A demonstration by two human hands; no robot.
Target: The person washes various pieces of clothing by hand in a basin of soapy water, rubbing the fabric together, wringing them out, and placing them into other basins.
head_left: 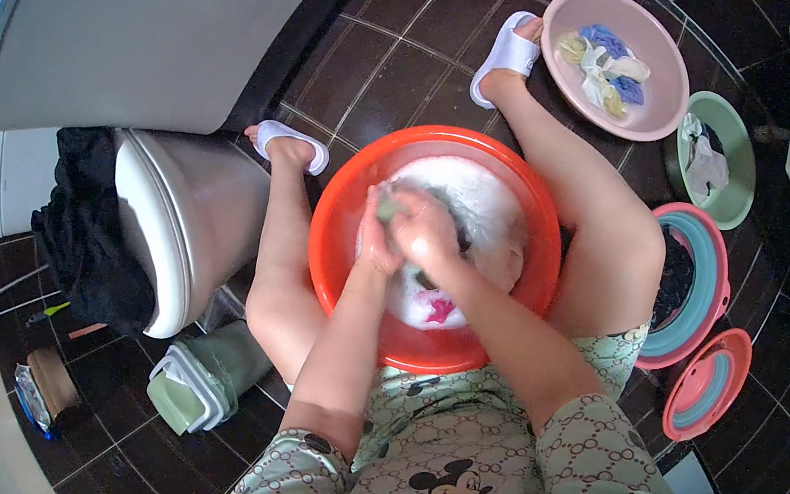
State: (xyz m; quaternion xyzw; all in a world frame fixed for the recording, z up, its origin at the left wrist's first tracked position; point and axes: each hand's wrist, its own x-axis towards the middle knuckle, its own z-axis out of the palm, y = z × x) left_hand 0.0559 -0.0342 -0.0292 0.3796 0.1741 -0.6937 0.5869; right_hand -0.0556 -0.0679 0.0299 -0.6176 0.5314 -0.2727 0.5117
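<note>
"Right hand [426, 229] first: fingers curled around a green piece [386, 207], right over the suds!"

"Cloth, is it?"

"Too blurred to call! But it's there, pinched between the two palms, inside the rim of the orange-red basin [420, 356]."

"And the left hand [375, 232]?"

"Pressed up against its partner, fingers upward. Whether it's clenched, I cannot tell; motion smears it."

"What's below?"

"White foam [475, 179], thick across the top, with a magenta patch [441, 310] showing at the near side!"

"Where's the basin sitting?"

"Between the person's knees, white slippers [511, 56] out ahead on dark tiles [384, 74]."

"Anything to the right?"

"Pink basin [662, 57] up front, blue, white and yellow cloths [597, 88] inside; then a green basin [741, 179] with pale and dark fabric [706, 178]. Over on the left, black cloth [96, 215] drapes beside the toilet [218, 212]!"
</note>
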